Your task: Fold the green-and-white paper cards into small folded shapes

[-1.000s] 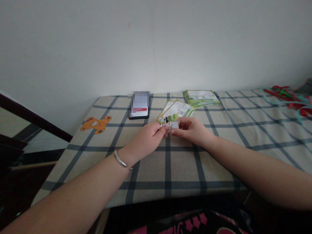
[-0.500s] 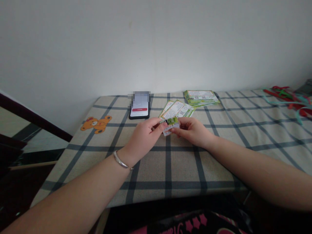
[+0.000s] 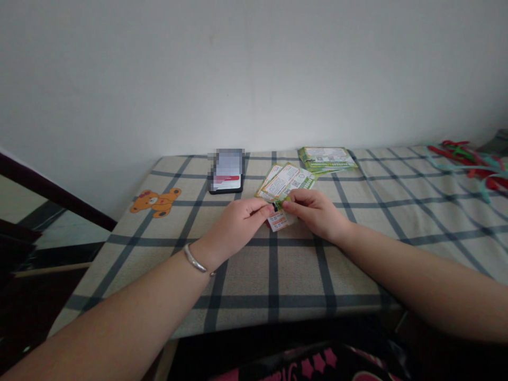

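Both my hands meet over the middle of a checked tablecloth (image 3: pixel 278 275). My left hand (image 3: pixel 238 225), with a silver bangle on its wrist, pinches one edge of a small green and white card (image 3: pixel 281 217). My right hand (image 3: pixel 315 211) pinches the same card from the other side, fingers closed on it. The card tilts down toward me. Just behind it, a few similar cards (image 3: pixel 286 181) lie fanned on the cloth.
A phone (image 3: pixel 226 172) with a lit screen lies behind my left hand. A stack of green cards (image 3: pixel 326 157) sits near the wall. Red and teal ribbons (image 3: pixel 472 159) lie at the far right. A bear picture (image 3: pixel 155 201) marks the cloth's left side.
The card has been turned and tipped downward between my fingers, and both hands have dropped slightly toward the cloth.
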Tool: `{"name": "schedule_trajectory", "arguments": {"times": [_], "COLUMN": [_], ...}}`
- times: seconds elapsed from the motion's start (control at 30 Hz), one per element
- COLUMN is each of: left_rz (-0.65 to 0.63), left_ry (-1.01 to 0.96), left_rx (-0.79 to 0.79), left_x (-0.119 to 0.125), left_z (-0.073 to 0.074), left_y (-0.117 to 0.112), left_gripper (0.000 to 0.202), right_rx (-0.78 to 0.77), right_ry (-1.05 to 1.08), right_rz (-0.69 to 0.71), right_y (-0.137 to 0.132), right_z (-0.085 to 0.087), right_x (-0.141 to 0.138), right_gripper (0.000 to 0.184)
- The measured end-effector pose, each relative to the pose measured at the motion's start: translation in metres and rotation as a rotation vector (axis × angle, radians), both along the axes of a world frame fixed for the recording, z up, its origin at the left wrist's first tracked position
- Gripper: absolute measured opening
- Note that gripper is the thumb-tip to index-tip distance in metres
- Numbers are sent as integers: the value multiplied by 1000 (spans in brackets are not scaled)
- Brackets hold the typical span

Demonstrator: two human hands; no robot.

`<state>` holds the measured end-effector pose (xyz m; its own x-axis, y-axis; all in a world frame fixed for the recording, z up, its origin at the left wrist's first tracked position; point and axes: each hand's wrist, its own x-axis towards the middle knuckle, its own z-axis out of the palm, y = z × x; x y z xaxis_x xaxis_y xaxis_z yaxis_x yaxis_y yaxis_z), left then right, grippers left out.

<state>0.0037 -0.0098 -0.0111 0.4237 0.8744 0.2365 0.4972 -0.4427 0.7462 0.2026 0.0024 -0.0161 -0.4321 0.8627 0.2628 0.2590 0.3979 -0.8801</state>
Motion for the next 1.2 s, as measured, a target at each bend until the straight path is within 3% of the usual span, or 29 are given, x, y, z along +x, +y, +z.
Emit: {"name": "schedule_trajectory", "arguments": {"times": [0.33, 0.63, 0.93, 1.2], "left_rz": [-35, -3, 13, -39], "left_ry": [13, 80, -122, -205], "left_rx": [18, -18, -107, -155], "left_x": [-3, -4, -4, -2], "left_z": [0, 5, -6, 1], "left_y": [4, 7, 7, 4], "left_gripper": [27, 28, 18, 18], "right_rx": [101, 102, 19, -49], "right_ry": [-107, -40, -2, 66], "right_rz": [-90, -39, -10, 36], "right_y": [0, 6, 12, 10], "right_z": [2, -2, -3, -3], "right_x": [1, 2, 5, 6], "right_gripper": [32, 27, 26, 30]}}
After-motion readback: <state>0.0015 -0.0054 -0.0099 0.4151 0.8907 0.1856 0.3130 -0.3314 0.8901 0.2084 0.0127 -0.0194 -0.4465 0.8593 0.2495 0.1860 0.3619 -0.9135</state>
